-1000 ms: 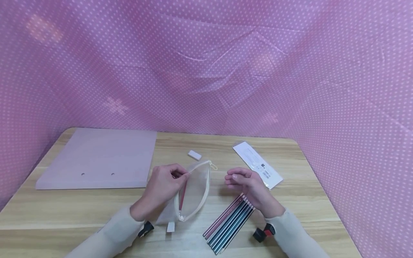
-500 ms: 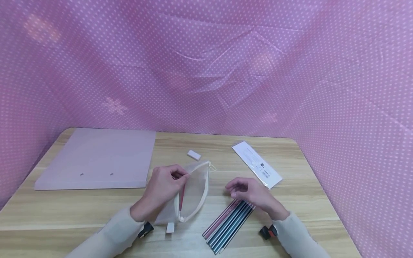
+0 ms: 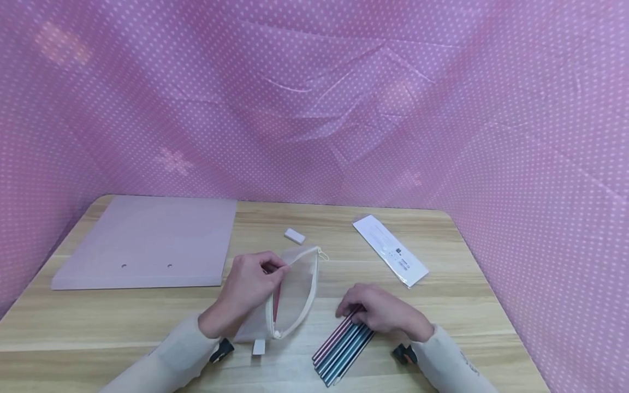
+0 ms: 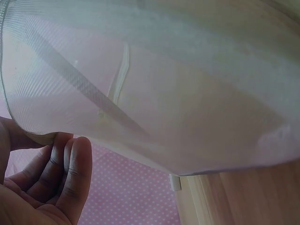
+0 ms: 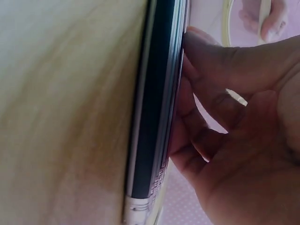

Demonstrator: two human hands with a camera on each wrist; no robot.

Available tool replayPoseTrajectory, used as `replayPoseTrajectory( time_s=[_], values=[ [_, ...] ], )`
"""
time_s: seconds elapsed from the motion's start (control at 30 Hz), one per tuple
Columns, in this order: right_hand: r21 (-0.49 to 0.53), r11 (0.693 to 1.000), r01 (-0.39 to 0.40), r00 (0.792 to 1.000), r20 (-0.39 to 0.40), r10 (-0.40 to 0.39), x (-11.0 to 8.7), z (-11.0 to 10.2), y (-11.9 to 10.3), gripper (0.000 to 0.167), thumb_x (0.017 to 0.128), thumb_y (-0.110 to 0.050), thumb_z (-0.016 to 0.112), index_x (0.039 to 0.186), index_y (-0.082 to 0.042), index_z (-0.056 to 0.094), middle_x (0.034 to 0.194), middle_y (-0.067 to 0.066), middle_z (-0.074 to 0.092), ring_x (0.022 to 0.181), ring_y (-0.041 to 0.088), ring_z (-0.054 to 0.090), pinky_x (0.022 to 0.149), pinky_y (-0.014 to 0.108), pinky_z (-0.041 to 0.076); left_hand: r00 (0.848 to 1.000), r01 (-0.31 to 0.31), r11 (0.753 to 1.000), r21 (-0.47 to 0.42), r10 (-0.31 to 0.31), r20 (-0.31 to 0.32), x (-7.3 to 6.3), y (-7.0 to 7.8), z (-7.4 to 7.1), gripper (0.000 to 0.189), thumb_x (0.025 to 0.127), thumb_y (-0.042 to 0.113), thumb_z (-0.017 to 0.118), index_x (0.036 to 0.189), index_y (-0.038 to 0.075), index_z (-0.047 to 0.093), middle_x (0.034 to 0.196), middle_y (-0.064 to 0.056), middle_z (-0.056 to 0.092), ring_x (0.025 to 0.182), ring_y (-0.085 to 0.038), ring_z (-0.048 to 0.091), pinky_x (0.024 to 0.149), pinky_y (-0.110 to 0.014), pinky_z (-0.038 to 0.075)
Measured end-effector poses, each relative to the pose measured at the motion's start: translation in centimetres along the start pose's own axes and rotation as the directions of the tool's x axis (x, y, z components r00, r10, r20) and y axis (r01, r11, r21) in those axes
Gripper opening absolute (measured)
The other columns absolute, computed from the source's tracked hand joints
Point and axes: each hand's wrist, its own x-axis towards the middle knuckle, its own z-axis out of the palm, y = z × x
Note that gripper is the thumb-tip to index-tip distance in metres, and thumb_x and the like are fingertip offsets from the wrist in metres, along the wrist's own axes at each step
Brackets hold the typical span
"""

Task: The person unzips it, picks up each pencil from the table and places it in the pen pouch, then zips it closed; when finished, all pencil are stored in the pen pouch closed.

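Observation:
A see-through mesh zip pouch (image 3: 300, 295) stands with its mouth agape at the middle of the table. My left hand (image 3: 253, 284) pinches its rim between thumb and fingers; in the left wrist view the mesh fills most of the picture beside the fingers (image 4: 77, 173). One red pencil (image 3: 277, 305) shows inside the pouch. To the right, a row of metallic red and teal pencils (image 3: 344, 349) lies slantwise on the wood. My right hand (image 3: 380, 308) is over their eraser ends, thumb and curled fingers (image 5: 197, 140) pinching at a red pencil on the row's left side.
A white eraser (image 3: 295, 236) lies behind the pouch. Farther right is a flat white packet (image 3: 390, 251) with a printed label. A pale pink folder (image 3: 157, 240) with two holes covers the table's left back. Pink dotted cloth (image 3: 314, 109) hangs around the table.
My right hand has come down and toward me onto the pencils, its fingers curling in. The row's left pencils have shifted slightly. My left hand stays at the pouch rim.

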Motion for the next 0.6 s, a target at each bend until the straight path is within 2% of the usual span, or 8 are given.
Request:
replayPoseTrajectory(
  time_s=[0.37,0.6],
  values=[
    [-0.077,0.995,0.056,0.998,-0.022,-0.058,0.22,0.22,0.09,0.030,0.083,0.002,0.071,0.099,-0.023,0.076,0.096,-0.013,0.070,0.092,-0.001,0.058,0.084,0.020,0.051,0.999,-0.032,0.999,0.006,0.032,-0.010,0.08,-0.06,-0.01,0.004,0.085,0.016,0.078,0.082,0.019,0.077,0.076,0.004,0.075,0.064,-0.007,0.062,0.059,-0.020,0.050],
    [-0.071,0.997,0.043,0.998,-0.034,-0.045,0.40,0.35,-0.03,0.028,0.084,0.001,0.070,0.095,-0.024,0.076,0.095,-0.015,0.070,0.094,-0.001,0.059,0.087,0.021,0.052,0.999,-0.031,0.999,0.013,0.031,-0.012,0.04,-0.07,0.03,0.005,0.086,0.017,0.078,0.082,0.019,0.077,0.076,0.004,0.075,0.064,-0.007,0.062,0.059,-0.020,0.049]
  ],
)
